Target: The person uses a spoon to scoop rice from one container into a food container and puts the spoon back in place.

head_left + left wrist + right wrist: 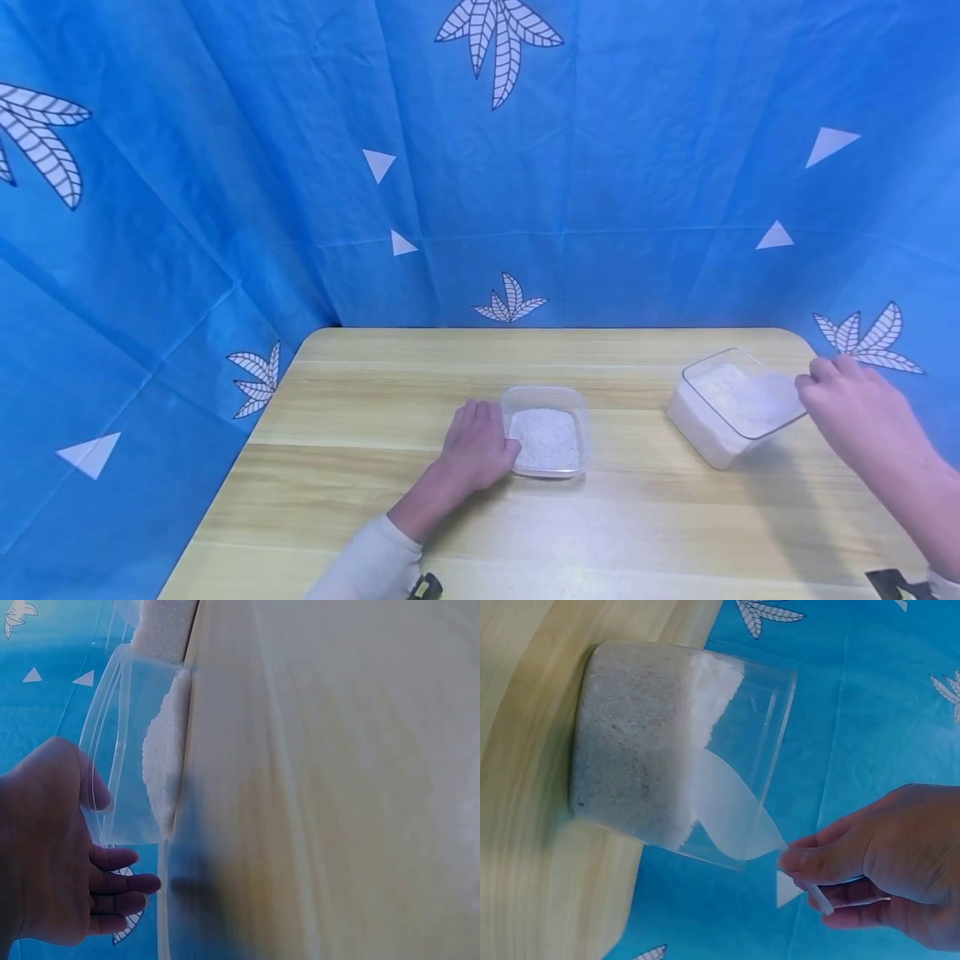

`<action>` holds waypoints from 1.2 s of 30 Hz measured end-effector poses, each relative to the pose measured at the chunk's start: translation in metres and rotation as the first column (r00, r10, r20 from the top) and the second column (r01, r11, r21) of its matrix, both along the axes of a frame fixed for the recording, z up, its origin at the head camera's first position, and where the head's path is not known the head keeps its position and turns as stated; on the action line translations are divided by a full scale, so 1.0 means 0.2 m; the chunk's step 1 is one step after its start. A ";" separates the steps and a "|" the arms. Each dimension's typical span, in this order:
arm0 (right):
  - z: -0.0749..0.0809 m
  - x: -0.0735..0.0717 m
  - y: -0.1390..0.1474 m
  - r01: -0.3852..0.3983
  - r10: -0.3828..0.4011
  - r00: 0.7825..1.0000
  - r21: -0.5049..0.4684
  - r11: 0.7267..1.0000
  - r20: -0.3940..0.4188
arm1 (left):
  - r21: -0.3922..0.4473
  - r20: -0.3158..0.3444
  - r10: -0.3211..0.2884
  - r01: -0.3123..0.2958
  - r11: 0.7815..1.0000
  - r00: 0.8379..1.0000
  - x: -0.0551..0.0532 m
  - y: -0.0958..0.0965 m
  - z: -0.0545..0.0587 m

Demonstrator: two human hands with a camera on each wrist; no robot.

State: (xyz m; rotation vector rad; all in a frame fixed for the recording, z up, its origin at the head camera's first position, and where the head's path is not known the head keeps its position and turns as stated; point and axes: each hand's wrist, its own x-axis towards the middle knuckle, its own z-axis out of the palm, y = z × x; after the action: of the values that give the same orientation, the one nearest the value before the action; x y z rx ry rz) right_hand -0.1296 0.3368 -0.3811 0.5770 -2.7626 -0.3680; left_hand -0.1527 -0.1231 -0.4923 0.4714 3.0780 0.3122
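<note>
A small clear plastic container (pixel 584 433) with a layer of white grains (pixel 546 440) stands mid-table. My left hand (pixel 477 446) holds its left side, thumb over the rim and the other fingers along the outside. At the right stands a larger clear box (pixel 696 427), filled deep with the same kind of white grains (pixel 634 742). My right hand (pixel 892 862) pinches the handle of a translucent white scoop (pixel 735 811) between thumb and fingers. The scoop slants down inside the box, its front end dipped into the grains.
Both containers stand on a light wooden table (pixel 360 408) with rounded far corners. Behind and to the left hangs a blue cloth (pixel 480 183) with white leaves and triangles. A dark strap piece (pixel 426 587) shows at my left sleeve.
</note>
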 end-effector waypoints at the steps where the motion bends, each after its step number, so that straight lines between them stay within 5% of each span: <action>1: -0.01 0.00 0.00 0.002 -0.002 1.000 -0.007 1.000 0.006 | 0.000 -0.001 0.000 0.000 1.000 1.000 0.00 0.00 0.00; 13: -0.07 -0.03 -0.03 0.017 -0.016 1.000 -0.051 0.999 0.019 | 0.003 0.003 0.006 -0.006 1.000 1.000 0.01 0.00 0.01; 25: -0.12 -0.04 -0.04 -0.011 0.004 0.998 -0.103 0.995 -0.062 | 0.009 0.011 0.006 -0.007 1.000 1.000 0.01 0.00 0.01; 36: -0.10 -0.03 -0.03 0.035 -0.036 0.999 -0.112 0.993 -0.005 | 0.007 0.017 0.007 -0.007 1.000 1.000 0.01 0.00 0.01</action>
State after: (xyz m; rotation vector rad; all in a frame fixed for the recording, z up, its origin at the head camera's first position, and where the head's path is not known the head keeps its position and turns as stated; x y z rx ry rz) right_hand -0.1352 0.3300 -0.4019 0.4986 -2.7690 -0.2210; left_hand -0.1516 -0.1223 -0.4902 0.4555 3.0641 0.3258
